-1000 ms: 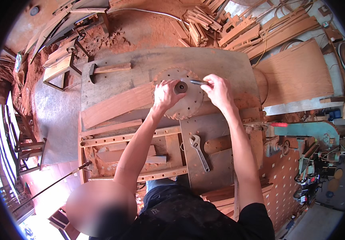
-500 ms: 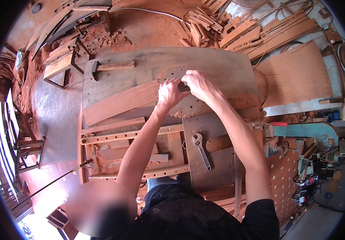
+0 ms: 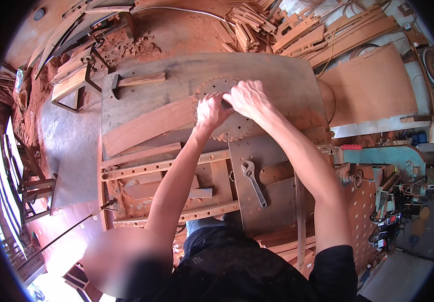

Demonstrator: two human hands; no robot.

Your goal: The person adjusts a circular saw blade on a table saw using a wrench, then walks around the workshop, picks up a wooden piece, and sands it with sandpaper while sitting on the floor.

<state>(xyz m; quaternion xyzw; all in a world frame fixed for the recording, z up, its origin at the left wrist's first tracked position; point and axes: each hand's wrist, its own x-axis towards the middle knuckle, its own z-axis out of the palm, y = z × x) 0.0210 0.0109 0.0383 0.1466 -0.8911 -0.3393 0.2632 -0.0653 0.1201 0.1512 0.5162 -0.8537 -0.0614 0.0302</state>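
A round, toothed saw blade (image 3: pixel 233 130) lies flat on the worn metal tabletop (image 3: pixel 277 75) in front of me. My left hand (image 3: pixel 212 109) and my right hand (image 3: pixel 248 99) meet over its centre, fingers curled and closed. Between them a small dark piece (image 3: pixel 225 104) shows, mostly hidden by my fingers, so its kind is unclear. An adjustable wrench (image 3: pixel 254 184) rests on the dark plate nearer to me. A hammer (image 3: pixel 139 79) with a wooden handle lies at the far left of the tabletop.
A reddish wooden board (image 3: pixel 149 127) lies left of the blade, touching its edge. Nearer is a drilled rail (image 3: pixel 166 167) with wood offcuts. Timber strips (image 3: pixel 257 25) are piled beyond the table. At right stand a broad wooden panel (image 3: pixel 373 85) and a turquoise machine (image 3: pixel 388 155).
My right hand has turned slightly, its knuckles now higher over the blade's centre. My left hand stays closed beside it. The whole view has shifted a little.
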